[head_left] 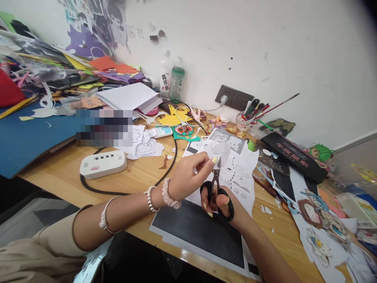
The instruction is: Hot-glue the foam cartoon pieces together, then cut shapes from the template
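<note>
My right hand (212, 199) has its fingers through the black handles of a pair of scissors (216, 177), whose blades point up and away from me. Between the pinched fingers of my left hand (193, 173) is a small piece of paper (221, 154), pale with a grey shape on it. The blades lie against the lower edge of that piece. Under both hands rests a printed sheet (249, 184) with line drawings and a dashed line. Nearer to me is a sheet with a large black area (200, 232).
A white device (103, 164) with a black cable stands at left. Two bottles (177, 80) stand by the wall. Pens fill a holder (246, 118) beside a black pencil case (294, 155). Colored paper scraps (114, 65) heap up at back left; paper cutouts (322, 251) lie at right.
</note>
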Tool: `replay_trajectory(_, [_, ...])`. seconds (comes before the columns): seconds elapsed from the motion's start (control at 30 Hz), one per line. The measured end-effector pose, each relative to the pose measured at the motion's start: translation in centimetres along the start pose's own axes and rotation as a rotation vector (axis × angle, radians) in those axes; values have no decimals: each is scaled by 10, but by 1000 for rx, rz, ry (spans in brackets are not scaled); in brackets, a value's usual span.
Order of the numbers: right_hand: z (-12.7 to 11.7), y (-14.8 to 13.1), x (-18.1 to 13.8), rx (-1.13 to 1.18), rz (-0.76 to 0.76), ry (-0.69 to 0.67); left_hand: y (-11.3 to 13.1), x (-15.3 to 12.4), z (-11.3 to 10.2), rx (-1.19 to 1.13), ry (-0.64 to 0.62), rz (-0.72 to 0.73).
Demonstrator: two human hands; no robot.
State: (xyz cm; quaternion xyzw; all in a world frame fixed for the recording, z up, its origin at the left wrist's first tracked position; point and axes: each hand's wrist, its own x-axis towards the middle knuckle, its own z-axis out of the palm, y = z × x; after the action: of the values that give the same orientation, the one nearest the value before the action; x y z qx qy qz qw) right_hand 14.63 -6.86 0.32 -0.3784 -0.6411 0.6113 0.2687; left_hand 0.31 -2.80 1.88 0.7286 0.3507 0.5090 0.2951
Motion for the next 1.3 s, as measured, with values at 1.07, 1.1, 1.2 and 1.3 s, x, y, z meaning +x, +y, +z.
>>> replay_trajectory(1.07, [4,-4,1,-114,-56,78,-2,-3,3,103,39,68])
replay_trajectory(1.1, [4,-4,1,-110,-63,80,-2,-3,3,107,41,70])
replay_trajectory(1.2, [3,-1,1,-77,-58,69,-3,-5,4,131,46,79])
replay_trajectory(1.3, [-1,0,0,-51,-34,54,-3,-5,4,155,48,90])
